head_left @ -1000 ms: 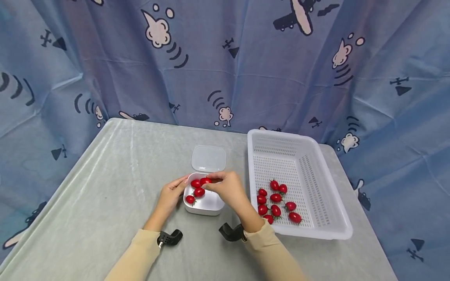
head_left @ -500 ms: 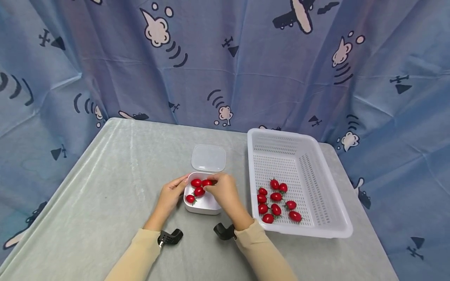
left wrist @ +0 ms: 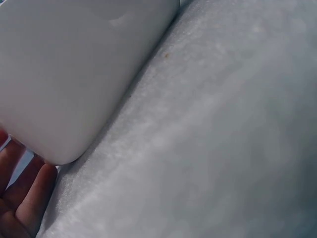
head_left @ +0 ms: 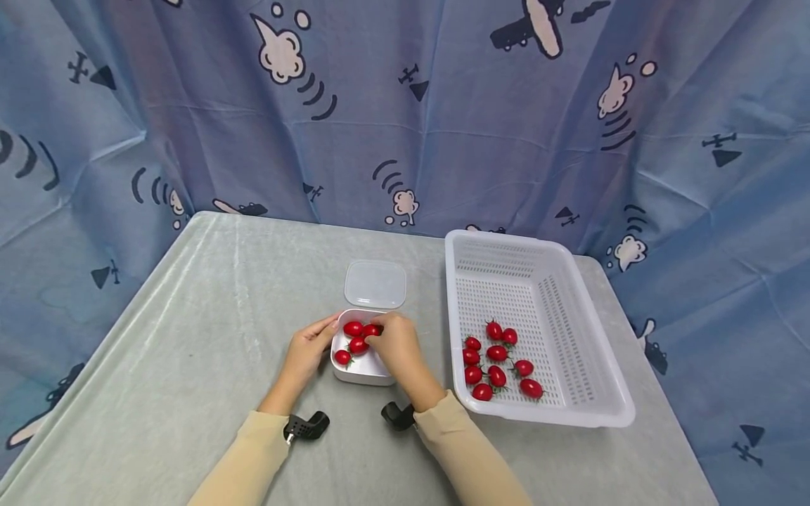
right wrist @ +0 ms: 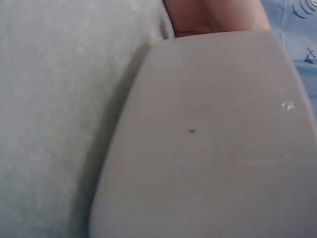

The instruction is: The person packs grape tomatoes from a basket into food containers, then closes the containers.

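A white box (head_left: 361,378) stands uncovered on the table, with several red cherry tomatoes (head_left: 358,345) inside. My left hand (head_left: 306,351) holds the box at its left side, the thumb near the rim. In the left wrist view, fingers (left wrist: 37,193) touch the box wall (left wrist: 74,74). Over the box's right part, my right hand (head_left: 399,344) pinches a cherry tomato (head_left: 372,329) near the back; the hand partly covers this tomato and the right wall. The right wrist view is mostly filled by the box's outside (right wrist: 198,173), with part of a hand beyond it.
Behind the box lies a clear lid (head_left: 375,283). To the right, a large white perforated basket (head_left: 588,337) holds several more cherry tomatoes (head_left: 496,353) at its near left. A patterned blue curtain (head_left: 354,140) hangs behind the table (head_left: 190,337).
My right hand has shifted slightly left and lower, with the pinched tomato settling beside the others at the back of the box. The left hand has stayed in place.
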`<move>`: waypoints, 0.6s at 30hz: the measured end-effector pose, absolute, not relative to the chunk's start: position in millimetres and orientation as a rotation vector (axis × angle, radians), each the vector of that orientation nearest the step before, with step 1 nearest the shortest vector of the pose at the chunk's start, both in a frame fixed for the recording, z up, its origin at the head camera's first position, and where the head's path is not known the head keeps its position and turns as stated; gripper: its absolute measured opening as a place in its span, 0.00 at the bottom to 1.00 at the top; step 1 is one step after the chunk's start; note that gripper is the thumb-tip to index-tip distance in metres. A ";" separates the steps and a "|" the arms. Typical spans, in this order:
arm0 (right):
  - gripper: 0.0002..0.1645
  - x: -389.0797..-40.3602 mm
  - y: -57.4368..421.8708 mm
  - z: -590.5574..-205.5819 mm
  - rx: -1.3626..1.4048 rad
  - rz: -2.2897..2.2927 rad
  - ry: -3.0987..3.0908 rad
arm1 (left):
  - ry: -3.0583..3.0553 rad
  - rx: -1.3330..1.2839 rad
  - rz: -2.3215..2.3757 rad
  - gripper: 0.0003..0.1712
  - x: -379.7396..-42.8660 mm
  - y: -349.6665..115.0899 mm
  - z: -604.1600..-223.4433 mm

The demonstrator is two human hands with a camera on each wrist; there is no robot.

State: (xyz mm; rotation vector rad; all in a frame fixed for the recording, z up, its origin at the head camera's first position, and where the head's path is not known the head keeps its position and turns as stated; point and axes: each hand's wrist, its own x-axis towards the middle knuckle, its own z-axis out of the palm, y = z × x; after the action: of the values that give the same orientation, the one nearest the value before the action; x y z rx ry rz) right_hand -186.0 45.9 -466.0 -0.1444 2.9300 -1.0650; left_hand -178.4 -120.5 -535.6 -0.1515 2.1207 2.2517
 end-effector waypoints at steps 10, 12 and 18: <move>0.15 -189.4 43.7 -468.3 -0.201 -0.922 2.974 | 2.122 -0.135 2.270 0.20 -179.3 -120.8 -535.8; 0.15 -189.2 43.6 -468.5 -0.204 -0.916 2.977 | 2.121 -0.135 2.268 0.20 -179.3 -120.9 -536.0; 0.15 -188.0 43.7 -469.2 -0.180 -0.932 2.964 | 2.112 -0.136 2.270 0.21 -178.8 -120.9 -536.8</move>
State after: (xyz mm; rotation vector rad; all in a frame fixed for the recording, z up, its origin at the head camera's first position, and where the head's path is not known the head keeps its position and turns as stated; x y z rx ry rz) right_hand -188.0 43.7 -469.2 -0.1805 2.9644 -0.9317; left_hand -178.8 -120.9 -536.8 -0.1357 2.1122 2.2700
